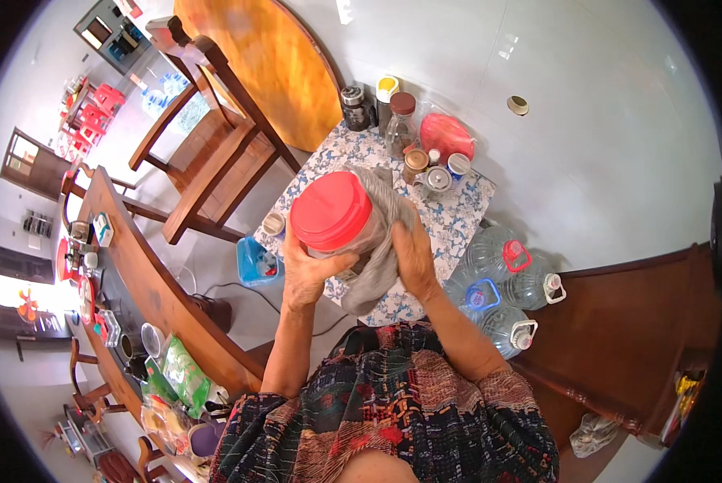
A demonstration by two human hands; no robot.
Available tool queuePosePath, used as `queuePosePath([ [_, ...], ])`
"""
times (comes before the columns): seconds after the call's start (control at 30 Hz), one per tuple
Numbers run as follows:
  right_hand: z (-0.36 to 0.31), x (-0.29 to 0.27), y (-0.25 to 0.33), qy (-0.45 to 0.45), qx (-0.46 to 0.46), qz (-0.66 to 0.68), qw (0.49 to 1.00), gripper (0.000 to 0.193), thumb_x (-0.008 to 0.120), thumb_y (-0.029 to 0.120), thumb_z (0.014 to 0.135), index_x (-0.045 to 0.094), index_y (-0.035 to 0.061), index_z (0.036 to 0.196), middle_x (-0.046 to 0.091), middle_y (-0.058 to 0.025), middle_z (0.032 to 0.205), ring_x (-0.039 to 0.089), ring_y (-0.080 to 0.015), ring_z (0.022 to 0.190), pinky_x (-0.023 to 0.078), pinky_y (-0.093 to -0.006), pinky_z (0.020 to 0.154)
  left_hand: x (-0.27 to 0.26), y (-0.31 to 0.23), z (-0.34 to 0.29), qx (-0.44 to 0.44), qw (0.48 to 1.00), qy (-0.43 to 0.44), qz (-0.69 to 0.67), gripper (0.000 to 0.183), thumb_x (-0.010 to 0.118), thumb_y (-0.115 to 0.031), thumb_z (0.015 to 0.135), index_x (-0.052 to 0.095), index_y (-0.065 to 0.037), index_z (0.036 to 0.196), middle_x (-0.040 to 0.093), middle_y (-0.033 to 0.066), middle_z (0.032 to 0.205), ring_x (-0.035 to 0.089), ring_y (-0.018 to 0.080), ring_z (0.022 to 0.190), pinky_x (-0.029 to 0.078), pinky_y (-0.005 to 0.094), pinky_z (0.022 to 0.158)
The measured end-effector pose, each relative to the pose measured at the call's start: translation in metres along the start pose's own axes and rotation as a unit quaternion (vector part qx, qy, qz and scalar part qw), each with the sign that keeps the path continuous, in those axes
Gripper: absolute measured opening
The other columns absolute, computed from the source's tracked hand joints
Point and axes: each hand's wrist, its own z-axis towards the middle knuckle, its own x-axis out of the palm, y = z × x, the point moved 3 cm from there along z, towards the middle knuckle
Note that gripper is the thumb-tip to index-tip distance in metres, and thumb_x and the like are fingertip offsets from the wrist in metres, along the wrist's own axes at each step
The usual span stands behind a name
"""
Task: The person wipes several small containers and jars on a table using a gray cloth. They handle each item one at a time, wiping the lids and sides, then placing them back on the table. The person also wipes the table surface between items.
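Note:
A clear plastic jar with a red screw lid (331,211) is tilted between my two hands, above a small table with a blue-and-white floral cover (467,203). My left hand (308,270) grips the jar's near left side, thumb stretched across it below the lid. In my right hand (414,251) is a grey cloth (377,278), pressed against the jar's right side and hanging down beneath it. The jar's contents are mostly hidden by the hands and cloth.
At the table's back stand a brown-lidded glass jar (401,127), a red plastic bag (447,137) and several small jars. Large water bottles (497,274) crowd its right side. A blue bin (257,262) is on the left, near a wooden chair (208,173) and a long wooden table (164,294).

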Motion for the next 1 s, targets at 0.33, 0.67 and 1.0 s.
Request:
queuePosePath([
  [0.33,0.002,0.001,-0.039,0.057,0.286,0.494,0.819,0.042,0.047,0.026,0.093,0.047,-0.0009,0.126,0.058,-0.0142,0.115,0.058,-0.0227,0.102,0.047,-0.0330,0.091,-0.011,0.003,0.012,0.012,0.996,0.081,-0.034,0.104,0.091,-0.021,0.049,0.036,0.000,0.135,0.050,0.0096,0.129,0.051,0.0195,0.114,0.041,0.0352,0.099],
  [0.67,-0.010,0.009,-0.027,-0.010,0.115,0.236,0.965,0.041,0.061,0.014,0.085,0.049,-0.0019,0.121,0.059,-0.0104,0.110,0.059,-0.0198,0.096,0.047,-0.0321,0.085,0.020,0.001,0.003,0.135,0.964,-0.095,0.206,0.107,0.084,-0.023,0.062,0.014,-0.006,0.141,0.042,0.0149,0.129,0.048,0.0273,0.115,0.040,0.0381,0.099],
  [1.0,-0.004,0.008,0.011,-0.003,-0.016,0.076,0.997,0.038,0.049,0.020,0.092,0.041,-0.0008,0.123,0.045,-0.0142,0.113,0.045,-0.0249,0.106,0.033,-0.0349,0.097,0.012,-0.003,0.003,0.095,0.995,-0.012,-0.013,0.110,0.087,-0.024,0.057,0.018,-0.005,0.140,0.044,0.0133,0.128,0.047,0.0263,0.118,0.040,0.0408,0.100],
])
